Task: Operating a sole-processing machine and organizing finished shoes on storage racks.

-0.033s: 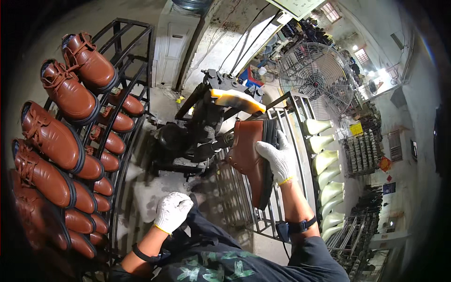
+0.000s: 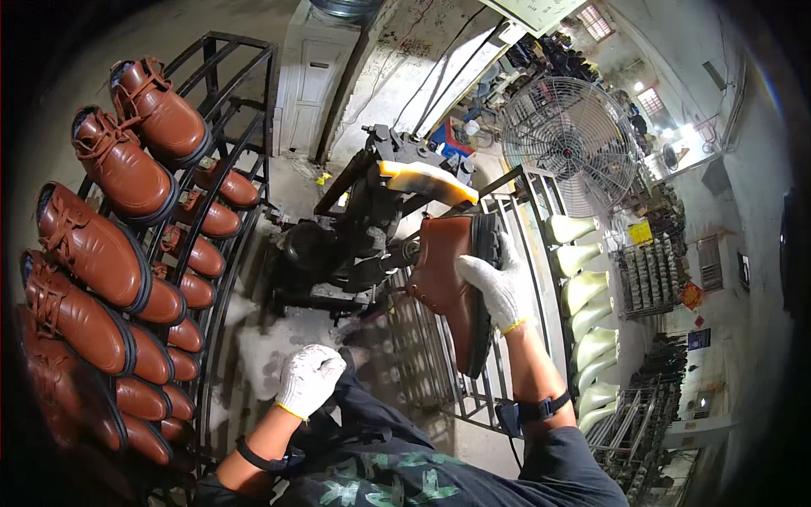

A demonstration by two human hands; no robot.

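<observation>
A brown leather boot (image 2: 448, 262) with a thick black sole is in front of me on the right, toe pointing down toward me. My right hand (image 2: 498, 283), in a white knit glove, grips it from the sole side, thumb on the leather and fingers along the sole. Close beside the boot's upper part is a dark machine (image 2: 346, 245) with a curved yellow-and-black piece (image 2: 429, 181) on top. Above my lap, my left hand (image 2: 311, 380), also gloved, is closed in a loose fist. Nothing shows in it, and it is apart from the boot.
Brown lace-up shoes (image 2: 93, 245) fill a black metal rack (image 2: 241, 42) on the left. Pale green shoe lasts (image 2: 583, 291) line another rack (image 2: 545, 198) close to my right arm. Behind that rack stands a large caged fan (image 2: 570, 144).
My right thumb has shifted very slightly left on the boot's leather. The boot and my left hand look unmoved.
</observation>
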